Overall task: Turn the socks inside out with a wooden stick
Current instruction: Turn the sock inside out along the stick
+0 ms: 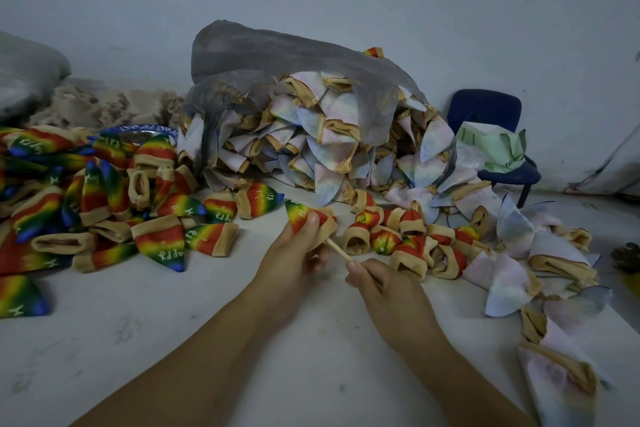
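With left hand (294, 250) pinching rainbow sock (300, 215) and right hand (384, 288) gripping wooden stick (341, 251), push straight toward toe, 1 smooth stroke, without piercing fabric.

The sock (298, 215) in the left hand (296, 250) runs green at the tip through yellow and orange to red, with a tan cuff. The wooden stick (339, 250) in the right hand (381, 284) is pale cream. Left of the left hand, the pile of rainbow socks (104, 204) shows red, yellow, green and blue bands, white "Happy" lettering and beige cuffs. Beyond both hands, the inside-out socks (311, 142) are washed-out pastel with beige cuffs, under a smoky grey plastic bag (277, 52). Far to the right of the right hand, the chair (485, 107) is dark blue.
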Demonstrator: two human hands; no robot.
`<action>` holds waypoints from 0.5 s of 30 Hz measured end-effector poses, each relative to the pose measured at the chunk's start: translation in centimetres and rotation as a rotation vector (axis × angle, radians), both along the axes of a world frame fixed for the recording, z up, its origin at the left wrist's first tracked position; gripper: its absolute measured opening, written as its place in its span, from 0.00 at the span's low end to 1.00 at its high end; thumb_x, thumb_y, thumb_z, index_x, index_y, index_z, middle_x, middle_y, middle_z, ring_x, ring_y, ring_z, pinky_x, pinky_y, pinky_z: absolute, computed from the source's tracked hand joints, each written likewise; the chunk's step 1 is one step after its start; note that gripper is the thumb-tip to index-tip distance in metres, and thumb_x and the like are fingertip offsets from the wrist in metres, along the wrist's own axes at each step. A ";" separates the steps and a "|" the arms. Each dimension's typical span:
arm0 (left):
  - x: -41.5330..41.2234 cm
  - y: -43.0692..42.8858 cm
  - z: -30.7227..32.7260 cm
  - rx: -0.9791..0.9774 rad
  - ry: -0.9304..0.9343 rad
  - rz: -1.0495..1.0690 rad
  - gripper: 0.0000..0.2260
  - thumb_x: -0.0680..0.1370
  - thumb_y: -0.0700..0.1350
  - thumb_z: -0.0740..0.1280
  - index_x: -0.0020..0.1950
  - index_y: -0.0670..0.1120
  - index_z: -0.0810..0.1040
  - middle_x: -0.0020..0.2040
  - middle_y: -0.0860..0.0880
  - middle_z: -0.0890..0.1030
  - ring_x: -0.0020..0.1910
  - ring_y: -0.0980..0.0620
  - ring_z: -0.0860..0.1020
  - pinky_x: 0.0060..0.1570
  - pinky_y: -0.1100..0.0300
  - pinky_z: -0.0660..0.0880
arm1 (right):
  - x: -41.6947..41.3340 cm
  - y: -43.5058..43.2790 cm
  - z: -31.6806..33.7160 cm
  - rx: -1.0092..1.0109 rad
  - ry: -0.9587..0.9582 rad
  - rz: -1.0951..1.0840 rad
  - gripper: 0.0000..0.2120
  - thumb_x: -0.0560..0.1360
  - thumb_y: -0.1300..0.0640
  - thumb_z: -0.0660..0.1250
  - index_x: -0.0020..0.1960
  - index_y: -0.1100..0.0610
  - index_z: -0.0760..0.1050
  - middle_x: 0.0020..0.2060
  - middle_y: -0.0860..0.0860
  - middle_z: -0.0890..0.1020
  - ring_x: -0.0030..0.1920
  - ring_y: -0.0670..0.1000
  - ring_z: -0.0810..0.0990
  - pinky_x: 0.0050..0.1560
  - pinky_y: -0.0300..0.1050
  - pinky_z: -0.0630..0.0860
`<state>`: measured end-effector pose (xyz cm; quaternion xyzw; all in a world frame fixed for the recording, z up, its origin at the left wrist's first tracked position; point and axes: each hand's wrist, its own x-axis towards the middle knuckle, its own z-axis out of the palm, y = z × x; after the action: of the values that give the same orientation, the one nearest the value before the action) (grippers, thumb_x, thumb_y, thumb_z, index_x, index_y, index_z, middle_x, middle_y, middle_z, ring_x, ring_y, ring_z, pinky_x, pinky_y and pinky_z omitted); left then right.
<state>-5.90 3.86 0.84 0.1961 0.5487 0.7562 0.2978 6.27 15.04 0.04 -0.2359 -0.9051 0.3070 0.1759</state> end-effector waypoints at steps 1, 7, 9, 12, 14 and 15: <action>-0.1 -0.1 0.0 0.079 -0.053 -0.059 0.18 0.75 0.61 0.63 0.49 0.50 0.84 0.35 0.49 0.77 0.32 0.54 0.71 0.37 0.59 0.66 | 0.0 0.1 0.0 -0.010 0.006 -0.012 0.15 0.78 0.38 0.54 0.45 0.42 0.76 0.42 0.44 0.84 0.43 0.43 0.80 0.45 0.48 0.78; -0.7 -0.3 0.1 0.145 -0.134 -0.122 0.24 0.78 0.60 0.60 0.59 0.43 0.82 0.42 0.49 0.81 0.37 0.56 0.75 0.40 0.60 0.70 | 0.2 0.5 0.2 0.003 0.043 -0.060 0.16 0.78 0.41 0.56 0.49 0.46 0.80 0.41 0.40 0.82 0.44 0.41 0.79 0.46 0.48 0.78; -1.0 -0.3 -0.2 0.116 -0.076 -0.041 0.22 0.75 0.60 0.63 0.56 0.43 0.81 0.39 0.49 0.80 0.36 0.56 0.75 0.40 0.61 0.71 | 0.2 0.6 0.2 0.021 0.041 -0.062 0.16 0.79 0.41 0.56 0.49 0.47 0.80 0.39 0.38 0.81 0.45 0.41 0.79 0.46 0.47 0.78; -1.2 -0.4 -0.5 0.106 -0.020 0.072 0.14 0.71 0.60 0.69 0.46 0.52 0.84 0.36 0.51 0.79 0.36 0.56 0.75 0.43 0.60 0.71 | 0.3 0.6 0.2 0.090 0.019 -0.059 0.18 0.78 0.39 0.54 0.48 0.48 0.79 0.40 0.45 0.82 0.43 0.45 0.79 0.44 0.49 0.78; -1.3 -0.4 -0.4 0.098 -0.002 0.136 0.11 0.69 0.61 0.70 0.41 0.56 0.84 0.34 0.53 0.77 0.35 0.57 0.74 0.44 0.60 0.70 | 0.4 0.6 0.1 0.144 -0.015 -0.053 0.20 0.77 0.38 0.52 0.48 0.48 0.77 0.41 0.47 0.82 0.42 0.46 0.79 0.43 0.49 0.78; -1.4 -0.4 -0.4 0.073 0.028 0.160 0.11 0.68 0.62 0.69 0.39 0.57 0.84 0.33 0.53 0.76 0.34 0.57 0.73 0.43 0.60 0.70 | 0.4 0.6 0.1 0.158 -0.026 -0.049 0.20 0.77 0.38 0.51 0.48 0.48 0.77 0.41 0.47 0.82 0.42 0.46 0.79 0.43 0.49 0.78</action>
<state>-7.30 3.43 0.49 0.1729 0.5386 0.7944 0.2214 6.64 15.64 0.15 -0.2475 -0.9226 0.2269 0.1898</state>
